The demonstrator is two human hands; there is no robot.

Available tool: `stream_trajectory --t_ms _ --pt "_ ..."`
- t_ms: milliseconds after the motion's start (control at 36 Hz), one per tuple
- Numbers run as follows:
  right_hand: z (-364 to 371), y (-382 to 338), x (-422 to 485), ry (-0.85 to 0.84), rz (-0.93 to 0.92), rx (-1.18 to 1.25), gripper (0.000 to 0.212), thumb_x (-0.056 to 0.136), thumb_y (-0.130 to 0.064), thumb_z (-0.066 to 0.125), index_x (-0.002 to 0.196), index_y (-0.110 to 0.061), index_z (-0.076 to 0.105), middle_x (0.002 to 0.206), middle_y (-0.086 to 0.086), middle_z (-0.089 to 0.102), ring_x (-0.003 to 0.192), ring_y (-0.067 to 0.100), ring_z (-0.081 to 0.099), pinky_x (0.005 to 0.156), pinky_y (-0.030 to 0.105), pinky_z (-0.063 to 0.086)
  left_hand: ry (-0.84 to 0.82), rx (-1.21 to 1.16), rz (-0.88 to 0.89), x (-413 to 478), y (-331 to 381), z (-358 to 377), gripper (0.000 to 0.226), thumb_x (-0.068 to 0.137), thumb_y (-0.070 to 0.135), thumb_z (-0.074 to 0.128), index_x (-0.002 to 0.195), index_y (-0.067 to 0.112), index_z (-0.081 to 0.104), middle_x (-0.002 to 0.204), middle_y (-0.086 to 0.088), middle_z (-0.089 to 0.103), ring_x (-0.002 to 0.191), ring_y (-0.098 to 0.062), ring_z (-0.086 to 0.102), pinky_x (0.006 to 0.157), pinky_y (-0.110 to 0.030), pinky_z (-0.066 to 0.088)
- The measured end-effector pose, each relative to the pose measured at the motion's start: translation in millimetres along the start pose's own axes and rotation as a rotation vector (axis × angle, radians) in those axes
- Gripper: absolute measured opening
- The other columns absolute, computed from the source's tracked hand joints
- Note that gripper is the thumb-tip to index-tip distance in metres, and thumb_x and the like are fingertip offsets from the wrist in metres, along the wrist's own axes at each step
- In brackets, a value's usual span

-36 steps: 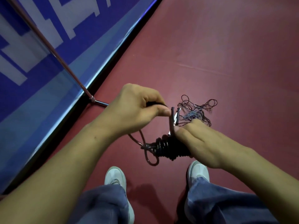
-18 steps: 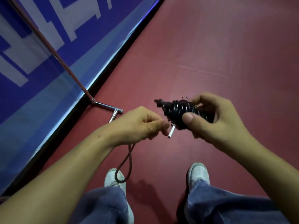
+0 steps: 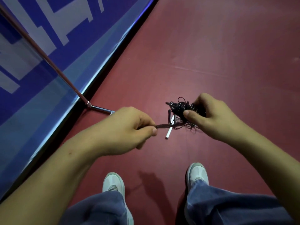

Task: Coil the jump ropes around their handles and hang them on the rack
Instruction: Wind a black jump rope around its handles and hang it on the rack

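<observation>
Holds the coiled jump rope point(image 3: 180, 108) in the right grip point(image 3: 215, 117), fingers and thumb curled round its black windings, over the red floor point(image 3: 211, 54), right of the chrome pole point(image 3: 65, 78). Pinches a taut rope strand point(image 3: 164, 126) between thumb and forefinger of the left grip point(image 3: 128, 129), nearer the pole's foot. Lets a white handle end point(image 3: 169, 132) hang from the coil, crossing the strand.
</observation>
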State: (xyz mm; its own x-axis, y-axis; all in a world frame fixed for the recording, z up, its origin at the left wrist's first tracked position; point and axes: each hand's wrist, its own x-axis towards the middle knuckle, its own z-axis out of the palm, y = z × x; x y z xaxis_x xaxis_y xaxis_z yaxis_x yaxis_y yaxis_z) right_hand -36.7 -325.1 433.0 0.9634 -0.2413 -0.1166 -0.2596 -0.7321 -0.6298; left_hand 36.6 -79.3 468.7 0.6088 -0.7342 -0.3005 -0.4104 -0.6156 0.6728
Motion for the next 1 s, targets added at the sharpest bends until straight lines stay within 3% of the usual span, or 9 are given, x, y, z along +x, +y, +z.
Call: stream_trajectory --t_ms 139,222,333,417,500,583,667,833,1000 --pt "4 -5 -1 -0.222 -0.026 -0.08 0.034 0.085 -0.052 0.057 0.093 -0.02 0.049 0.082 0.002 0.07 0.078 0.024 0.064 0.073 0.046 0.054 0.248 0.152 0.102 3 -4 -4 0.023 0.095 0.038 0.059 0.088 0.024 0.076 0.064 0.0 0.068 0.06 -0.016 0.062 0.062 -0.039 0.051" --pt "8 -8 -6 -0.417 -0.09 0.021 0.022 0.093 -0.042 0.063 0.094 -0.022 0.055 0.083 -0.001 0.077 0.08 0.017 0.072 0.079 0.049 0.057 0.367 0.183 0.203 6 -6 -1 0.019 0.096 0.035 0.064 0.09 0.023 0.077 0.063 0.002 0.066 0.059 -0.014 0.059 0.059 -0.037 0.048" --pt "10 -22 -18 -0.522 -0.217 0.185 0.019 0.092 -0.04 0.059 0.097 -0.022 0.062 0.085 0.006 0.077 0.072 0.022 0.069 0.067 0.046 0.056 0.452 0.151 0.31 12 -13 -5 0.016 0.092 0.029 0.066 0.089 0.019 0.078 0.074 0.011 0.068 0.071 -0.006 0.063 0.066 -0.022 0.048" --pt "11 -33 -27 -0.478 -0.303 0.336 0.022 0.089 -0.041 0.058 0.094 -0.021 0.064 0.084 0.009 0.074 0.07 0.028 0.065 0.061 0.046 0.05 0.412 0.01 0.271 14 -15 -6 0.009 0.092 0.021 0.072 0.086 0.018 0.079 0.067 0.015 0.064 0.068 0.0 0.06 0.066 -0.01 0.042" --pt "12 -40 -35 -0.401 -0.354 0.481 0.027 0.084 -0.043 0.06 0.093 -0.018 0.064 0.078 0.006 0.074 0.062 0.029 0.059 0.054 0.043 0.045 0.302 -0.227 0.185 13 -17 -2 0.012 0.092 0.022 0.072 0.082 0.021 0.078 0.062 -0.004 0.063 0.057 -0.005 0.051 0.058 -0.022 0.043" --pt "12 -44 -36 -0.295 -0.358 0.596 0.04 0.077 -0.042 0.072 0.091 -0.006 0.065 0.074 0.014 0.07 0.065 0.044 0.061 0.055 0.056 0.048 0.243 -0.385 0.138 10 -15 2 0.021 0.094 0.031 0.067 0.078 0.021 0.076 0.062 -0.018 0.06 0.055 -0.017 0.048 0.053 -0.025 0.038" --pt "11 -47 -32 -0.178 -0.33 0.639 0.051 0.068 -0.044 0.082 0.088 -0.001 0.066 0.074 0.027 0.064 0.063 0.047 0.06 0.053 0.06 0.047 0.184 -0.482 0.111 8 -9 8 0.038 0.103 0.017 0.057 0.066 0.024 0.067 0.052 -0.006 0.052 0.051 -0.019 0.039 0.049 -0.026 0.031" --pt "12 -50 -32 0.011 -0.242 0.691 0.041 0.07 -0.032 0.092 0.084 -0.005 0.065 0.062 -0.001 0.072 0.049 0.003 0.059 0.048 0.018 0.044 0.148 -0.451 0.101 6 0 10 0.042 0.102 0.042 0.044 0.076 0.014 0.061 0.058 -0.004 0.061 0.053 -0.016 0.051 0.054 -0.018 0.039" --pt "14 -49 -30 0.105 -0.168 0.671 0.04 0.07 -0.037 0.08 0.087 -0.006 0.061 0.061 -0.006 0.069 0.048 0.009 0.055 0.046 0.022 0.045 0.11 -0.596 -0.002 3 6 15 0.033 0.11 0.02 0.041 0.096 0.001 0.065 0.065 -0.003 0.06 0.048 -0.012 0.04 0.048 -0.025 0.036"
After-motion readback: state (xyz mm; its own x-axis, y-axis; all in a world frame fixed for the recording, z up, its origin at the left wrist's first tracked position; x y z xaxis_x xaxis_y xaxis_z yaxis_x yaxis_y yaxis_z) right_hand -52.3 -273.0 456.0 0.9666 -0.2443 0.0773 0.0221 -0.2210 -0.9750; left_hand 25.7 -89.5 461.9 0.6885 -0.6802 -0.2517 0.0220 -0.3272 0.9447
